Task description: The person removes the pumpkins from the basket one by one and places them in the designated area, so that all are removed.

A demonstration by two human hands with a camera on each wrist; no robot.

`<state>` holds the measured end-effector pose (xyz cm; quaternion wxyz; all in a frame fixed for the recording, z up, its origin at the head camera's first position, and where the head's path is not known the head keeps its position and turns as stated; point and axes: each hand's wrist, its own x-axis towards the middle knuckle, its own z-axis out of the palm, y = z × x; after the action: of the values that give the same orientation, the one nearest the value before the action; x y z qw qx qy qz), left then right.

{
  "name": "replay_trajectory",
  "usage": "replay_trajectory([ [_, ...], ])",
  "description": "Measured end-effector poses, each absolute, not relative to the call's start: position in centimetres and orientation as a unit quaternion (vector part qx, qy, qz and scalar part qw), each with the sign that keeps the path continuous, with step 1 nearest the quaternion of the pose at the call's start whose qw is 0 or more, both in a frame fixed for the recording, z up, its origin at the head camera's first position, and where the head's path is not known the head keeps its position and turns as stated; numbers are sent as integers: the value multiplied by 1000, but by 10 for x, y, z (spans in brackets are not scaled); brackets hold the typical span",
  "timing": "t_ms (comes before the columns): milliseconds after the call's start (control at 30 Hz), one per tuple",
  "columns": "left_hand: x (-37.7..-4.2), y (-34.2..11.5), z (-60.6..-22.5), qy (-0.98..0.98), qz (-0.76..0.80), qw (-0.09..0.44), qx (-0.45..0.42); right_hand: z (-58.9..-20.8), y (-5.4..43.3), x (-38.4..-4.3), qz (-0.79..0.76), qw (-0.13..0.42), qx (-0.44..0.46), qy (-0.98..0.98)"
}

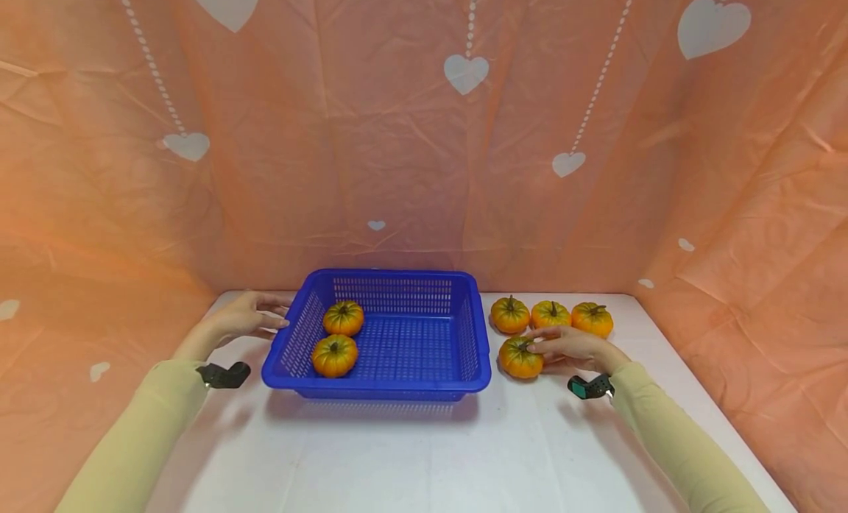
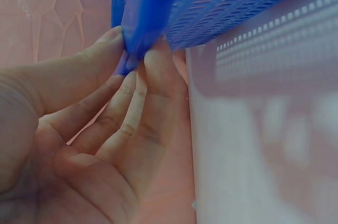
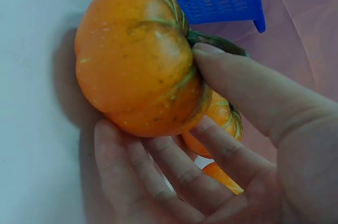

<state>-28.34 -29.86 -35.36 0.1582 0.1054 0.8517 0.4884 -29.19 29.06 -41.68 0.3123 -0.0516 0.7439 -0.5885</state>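
Note:
A blue plastic basket with slotted walls stands on the table, two small orange pumpkins inside at its left end. My left hand pinches the basket's left rim, thumb on top and fingers beneath. To the right of the basket, my right hand holds a pumpkin. In the right wrist view the thumb lies by that pumpkin's stem and the fingers reach under its side. Whether it touches the table I cannot tell.
Behind the right hand, three more pumpkins sit in a row near the table's back edge. A white cloth covers the table. Orange drapes with white hearts surround it at the back and sides.

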Motion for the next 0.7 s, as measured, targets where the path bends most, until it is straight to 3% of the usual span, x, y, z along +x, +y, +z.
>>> replay_trajectory([
  [700, -283, -299, -354, 851, 490, 158, 103, -416, 292, -291, -592, 308, -41, 744],
])
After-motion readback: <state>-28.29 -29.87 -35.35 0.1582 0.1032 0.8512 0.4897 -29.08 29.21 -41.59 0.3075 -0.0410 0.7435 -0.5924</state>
